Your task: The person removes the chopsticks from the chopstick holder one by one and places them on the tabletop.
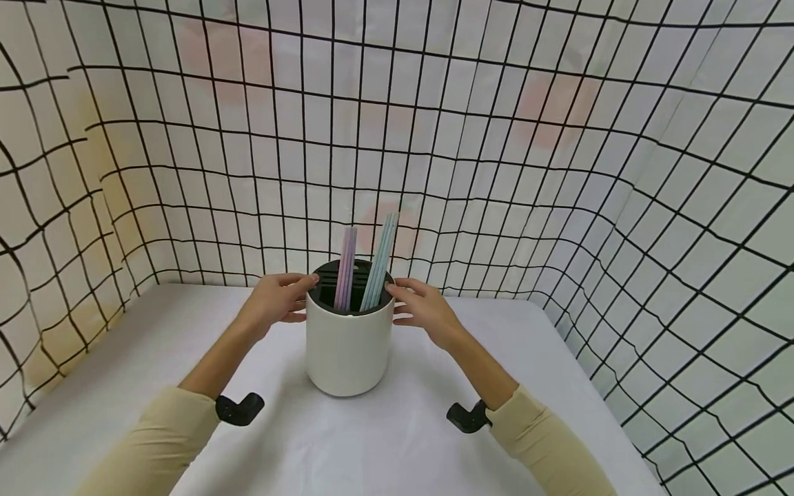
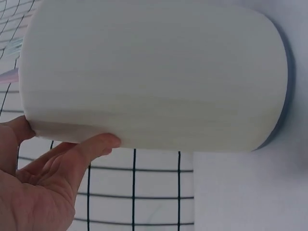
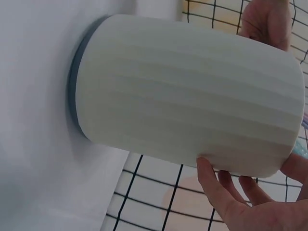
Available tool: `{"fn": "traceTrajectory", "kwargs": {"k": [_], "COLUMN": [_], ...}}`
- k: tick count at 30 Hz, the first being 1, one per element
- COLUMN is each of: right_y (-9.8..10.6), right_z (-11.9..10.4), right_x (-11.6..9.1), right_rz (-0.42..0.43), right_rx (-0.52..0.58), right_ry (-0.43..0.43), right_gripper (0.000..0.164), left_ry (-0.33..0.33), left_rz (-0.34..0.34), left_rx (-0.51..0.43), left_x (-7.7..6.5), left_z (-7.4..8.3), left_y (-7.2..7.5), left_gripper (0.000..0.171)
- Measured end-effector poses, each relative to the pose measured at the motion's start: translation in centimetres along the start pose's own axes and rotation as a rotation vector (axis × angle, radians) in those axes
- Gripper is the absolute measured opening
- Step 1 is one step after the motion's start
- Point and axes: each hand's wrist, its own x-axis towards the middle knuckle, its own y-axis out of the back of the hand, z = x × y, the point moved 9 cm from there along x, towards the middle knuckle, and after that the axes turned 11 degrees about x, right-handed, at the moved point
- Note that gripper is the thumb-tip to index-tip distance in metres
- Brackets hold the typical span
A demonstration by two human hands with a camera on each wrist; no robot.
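A white cylindrical utensil holder (image 1: 349,351) with a black slotted top (image 1: 329,279) stands upright on the white table. A bundle of thin pink-purple sticks (image 1: 345,269) and a bundle of light blue ones (image 1: 380,262) rise out of it, both leaning right at the top. My left hand (image 1: 279,297) grips the holder's upper left side, thumb at the rim and fingers against the outer wall (image 2: 154,77). On the opposite side my right hand (image 1: 428,308) grips it the same way, with fingertips (image 3: 204,163) on the wall near the top.
Black wire grid (image 1: 434,138) surrounds the white-covered table (image 1: 397,448) at the back and both sides, with pale cloth behind it. Black wrist mounts (image 1: 240,409) sit at both sleeve cuffs.
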Motion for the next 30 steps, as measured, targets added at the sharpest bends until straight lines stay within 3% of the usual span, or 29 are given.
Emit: {"fn": "traceTrajectory", "kwargs": {"k": [12, 23, 30], "right_y": [4.6, 4.9, 4.8], "right_z": [0.2, 0.4, 0.3], "right_x": [-1.7, -1.9, -1.8], "right_rz": [0.002, -0.021, 0.005], "right_rx": [-0.019, -0.031, -0.047], "right_ry": [0.003, 0.082, 0.151], "right_gripper": [0.058, 0.055, 0.055], "left_ry": [-0.052, -0.103, -0.125], "left_rz": [-0.005, 0.011, -0.048], "left_rx": [-0.039, 0.005, -0.091], "left_x": [1.0, 0.8, 0.8], "left_z": [2.4, 2.4, 2.3], "left_y": [-4.2, -4.6, -5.2], "left_gripper": [0.055, 0.053, 0.061]}}
